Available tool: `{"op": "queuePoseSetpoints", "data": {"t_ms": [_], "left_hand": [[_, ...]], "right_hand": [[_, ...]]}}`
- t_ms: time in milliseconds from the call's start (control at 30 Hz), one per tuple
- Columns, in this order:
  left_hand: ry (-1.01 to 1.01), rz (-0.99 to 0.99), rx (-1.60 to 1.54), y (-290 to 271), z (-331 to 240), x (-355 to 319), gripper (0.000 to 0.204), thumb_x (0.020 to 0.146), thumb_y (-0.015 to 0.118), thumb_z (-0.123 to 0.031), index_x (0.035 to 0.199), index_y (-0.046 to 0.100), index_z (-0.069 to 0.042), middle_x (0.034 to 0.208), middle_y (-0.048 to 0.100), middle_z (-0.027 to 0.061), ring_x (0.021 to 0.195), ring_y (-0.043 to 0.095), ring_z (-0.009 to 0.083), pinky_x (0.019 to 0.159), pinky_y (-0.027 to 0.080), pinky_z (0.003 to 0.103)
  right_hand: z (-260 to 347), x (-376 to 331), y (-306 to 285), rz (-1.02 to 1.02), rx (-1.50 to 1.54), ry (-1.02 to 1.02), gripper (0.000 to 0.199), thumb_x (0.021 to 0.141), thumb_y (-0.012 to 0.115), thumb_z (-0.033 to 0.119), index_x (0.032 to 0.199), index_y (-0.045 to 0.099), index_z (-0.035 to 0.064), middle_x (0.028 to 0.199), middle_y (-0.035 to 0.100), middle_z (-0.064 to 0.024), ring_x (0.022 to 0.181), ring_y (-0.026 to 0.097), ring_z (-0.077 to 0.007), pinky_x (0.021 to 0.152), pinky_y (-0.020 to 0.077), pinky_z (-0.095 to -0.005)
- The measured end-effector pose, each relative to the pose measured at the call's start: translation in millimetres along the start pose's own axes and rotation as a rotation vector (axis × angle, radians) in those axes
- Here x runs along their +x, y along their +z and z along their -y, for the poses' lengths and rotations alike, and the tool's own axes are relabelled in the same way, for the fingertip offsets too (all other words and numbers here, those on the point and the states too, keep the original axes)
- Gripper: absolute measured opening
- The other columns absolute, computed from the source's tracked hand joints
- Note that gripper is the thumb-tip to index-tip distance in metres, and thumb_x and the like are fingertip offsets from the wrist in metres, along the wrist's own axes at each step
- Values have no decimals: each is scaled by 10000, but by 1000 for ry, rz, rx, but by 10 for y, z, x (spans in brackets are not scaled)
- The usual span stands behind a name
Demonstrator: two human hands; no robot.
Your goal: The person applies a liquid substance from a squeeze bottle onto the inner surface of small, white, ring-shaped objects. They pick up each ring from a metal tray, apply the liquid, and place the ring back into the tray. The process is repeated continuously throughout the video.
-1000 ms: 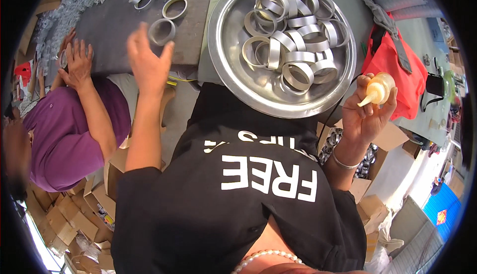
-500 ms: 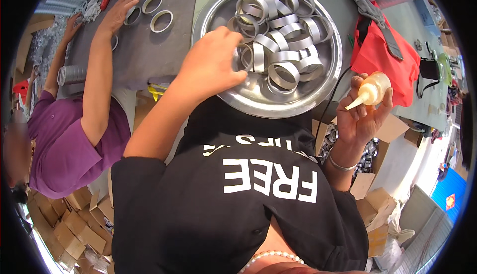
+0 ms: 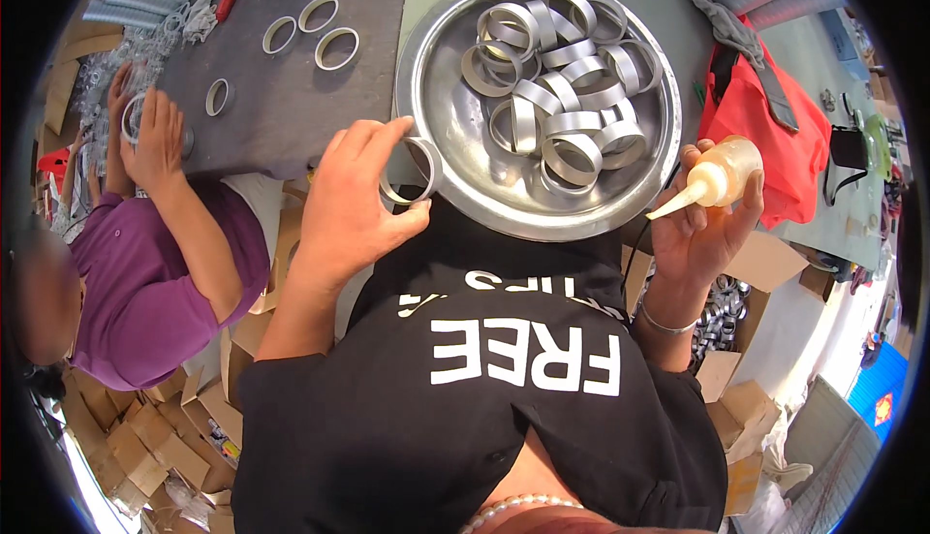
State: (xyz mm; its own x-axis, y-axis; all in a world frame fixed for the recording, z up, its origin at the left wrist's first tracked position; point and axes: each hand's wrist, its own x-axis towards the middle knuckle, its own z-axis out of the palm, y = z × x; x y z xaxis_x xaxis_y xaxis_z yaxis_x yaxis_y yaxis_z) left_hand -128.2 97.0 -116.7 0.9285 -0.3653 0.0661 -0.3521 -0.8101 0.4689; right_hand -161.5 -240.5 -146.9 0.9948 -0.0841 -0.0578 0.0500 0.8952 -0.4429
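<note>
Between thumb and fingers, my left hand grips a silver metal ring at the left rim of a round steel tray. A heap of similar silver rings lies inside the tray, mostly toward its middle and right. My right hand is wrapped round a small squeeze bottle with a pale nozzle, just right of the tray. Its nozzle tip points down and left, toward the tray's rim, and touches nothing.
A co-worker in a purple shirt handles a ring at the left. Several rings stand on the dark tabletop. A red bag lies right of the tray. Cardboard boxes fill the floor, one holding rings.
My left hand has drawn a ring out of the tray, leftward and toward me. My right hand still holds the bottle. The co-worker's hand has moved back from the rings on the table.
</note>
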Motion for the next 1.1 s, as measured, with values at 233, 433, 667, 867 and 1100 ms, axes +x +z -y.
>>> {"op": "queuePoseSetpoints", "data": {"t_ms": [233, 433, 667, 867, 1100], "left_hand": [[-306, 331, -1633, 220, -370, -89, 732, 838, 746, -325, 1374, 416, 48, 1164, 597, 165, 1095, 613, 245, 874, 543, 357], [-575, 697, -1866, 379, -492, -84, 837, 944, 429, -650, 1288, 420, 112, 1116, 618, 269, 927, 694, 287, 775, 611, 347], [-522, 641, -1796, 281, -554, -101, 703, 914, 608, -517, 1313, 452, 39, 1092, 631, 152, 965, 661, 229, 807, 590, 357], [-192, 331, -1577, 283, -564, -106, 691, 730, 821, -112, 1328, 482, -34, 1191, 598, 106, 1114, 584, 187, 912, 522, 345], [379, -9, -971, 295, -525, -50, 622, 650, 844, 30, 1208, 576, -38, 1218, 569, 143, 1150, 586, 241, 925, 512, 358]], "right_hand": [[-243, -255, 176, -94, -582, -652, 726, 821, 656, 575, 1203, 478, -16, 1070, 561, -170, 921, 611, -224, 542, 553, -250], [-118, -348, 318, 561, -998, -728, 837, 705, 883, 367, 1265, 409, -35, 1101, 594, -275, 907, 653, -287, 706, 593, -321], [-270, -402, 341, 542, -1159, -838, 777, 706, 891, 340, 1205, 452, -64, 1052, 620, -286, 866, 672, -278, 671, 580, -297], [-254, -422, 316, 463, -1156, -833, 684, 754, 857, 342, 1153, 471, -57, 989, 643, -280, 826, 664, -261, 637, 566, -277], [-249, -444, 428, 127, -1213, -630, 701, 812, 674, 567, 1118, 486, -36, 939, 569, -164, 827, 617, -248, 732, 553, -369]]}}
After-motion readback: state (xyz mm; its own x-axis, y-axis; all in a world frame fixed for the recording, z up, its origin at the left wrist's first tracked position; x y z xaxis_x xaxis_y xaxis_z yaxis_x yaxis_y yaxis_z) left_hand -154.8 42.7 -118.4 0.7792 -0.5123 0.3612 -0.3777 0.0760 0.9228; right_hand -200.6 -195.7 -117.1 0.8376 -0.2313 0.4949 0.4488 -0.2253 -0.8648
